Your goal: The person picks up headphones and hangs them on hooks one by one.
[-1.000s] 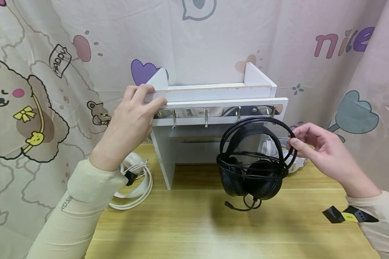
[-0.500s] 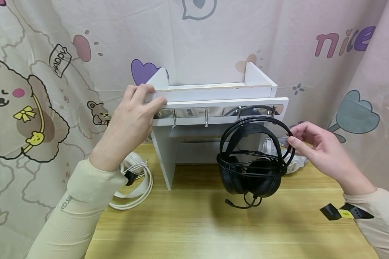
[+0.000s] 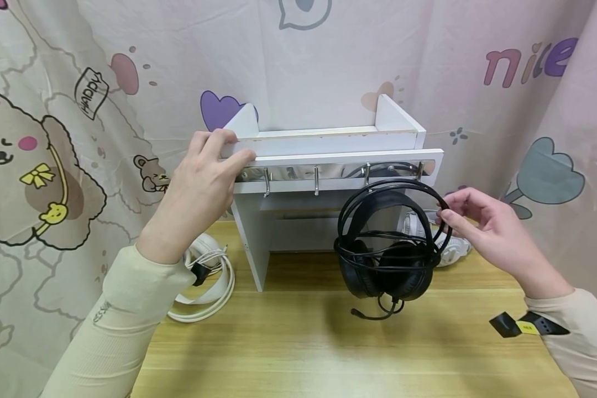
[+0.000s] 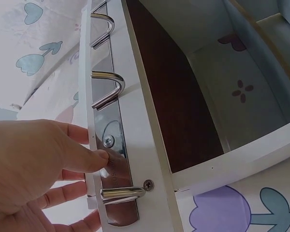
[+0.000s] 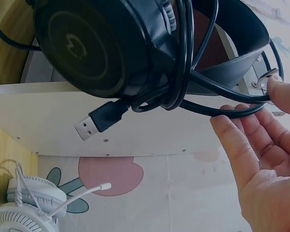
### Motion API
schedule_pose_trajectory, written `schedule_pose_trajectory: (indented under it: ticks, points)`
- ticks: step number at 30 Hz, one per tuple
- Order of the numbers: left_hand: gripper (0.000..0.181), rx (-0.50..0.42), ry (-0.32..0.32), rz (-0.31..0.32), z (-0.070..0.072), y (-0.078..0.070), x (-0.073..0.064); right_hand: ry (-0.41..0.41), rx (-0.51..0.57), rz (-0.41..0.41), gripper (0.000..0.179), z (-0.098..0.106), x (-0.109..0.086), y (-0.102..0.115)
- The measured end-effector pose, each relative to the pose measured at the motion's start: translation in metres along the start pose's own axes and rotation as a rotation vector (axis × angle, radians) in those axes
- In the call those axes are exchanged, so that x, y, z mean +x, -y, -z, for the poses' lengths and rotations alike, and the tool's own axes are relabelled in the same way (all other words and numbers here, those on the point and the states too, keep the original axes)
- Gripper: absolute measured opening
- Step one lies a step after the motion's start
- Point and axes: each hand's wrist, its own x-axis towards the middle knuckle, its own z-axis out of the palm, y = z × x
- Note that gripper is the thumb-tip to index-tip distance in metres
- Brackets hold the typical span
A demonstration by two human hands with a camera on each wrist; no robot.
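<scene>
My right hand (image 3: 492, 235) pinches the right side of the outer band of a black headset (image 3: 405, 271) between thumb and fingers. Its cable is wound around the earcups, and a USB plug (image 5: 101, 118) sticks out in the right wrist view. The headset's top lies right at the hooks (image 3: 366, 174) on the right of a metal strip; whether a hook bears it I cannot tell. With thumb in front, my left hand (image 3: 194, 182) grips the left end of the white hook board (image 3: 288, 160). In the left wrist view the thumb touches the strip between two hooks (image 4: 123, 194).
The hook board fronts a small white shelf (image 3: 251, 243) on a wooden table (image 3: 298, 354). White coiled headphones (image 3: 206, 298) lie left of the shelf. A white headset (image 3: 453, 251) lies to its right, partly behind the black one. A printed curtain (image 3: 318, 66) hangs behind.
The black headset has risen slightly with my right hand and shifted a little right, its microphone swinging right. Its reflection now shows in the metal strip. My left hand has stayed put.
</scene>
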Motion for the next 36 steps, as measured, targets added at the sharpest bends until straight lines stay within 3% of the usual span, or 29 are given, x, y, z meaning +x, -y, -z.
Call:
schedule_pose_trajectory:
  ticks: [9,15,28,36]
  points:
    - [0.043,0.001,0.003,-0.001,0.0003,0.0001,0.0000,-0.016,0.059,0.026,0.023,-0.0015,-0.0023,-0.0042]
    - [0.043,0.000,0.004,0.006,0.0006,-0.0008,-0.0003,0.000,0.046,-0.014,0.026,0.0004,-0.0035,-0.0052]
    - [0.043,0.001,0.006,0.009,0.0009,-0.0015,-0.0009,0.029,0.051,0.004,0.028,0.0047,-0.0022,-0.0044]
    - [0.044,0.003,0.008,0.005,0.0013,-0.0005,-0.0006,0.055,0.031,-0.024,0.028,0.0067,0.0001,-0.0064]
